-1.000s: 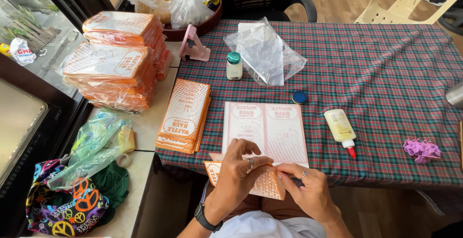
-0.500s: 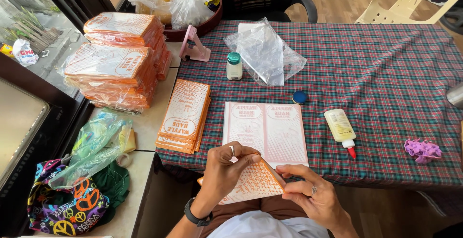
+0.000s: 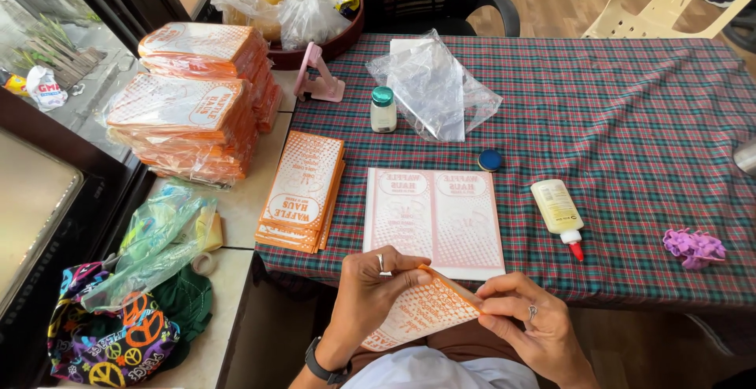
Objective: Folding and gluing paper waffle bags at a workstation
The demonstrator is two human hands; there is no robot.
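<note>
Head view: we are pinching an orange-patterned paper bag at the near table edge, left hand clamped on top, right hand gripping its right corner.

Left hand covers much of the orange-printed paper bag; its lower edge is lost behind the person's lap. Metal object cut off at right edge (kind can't be told). Fruit tray cropped at top.
</note>
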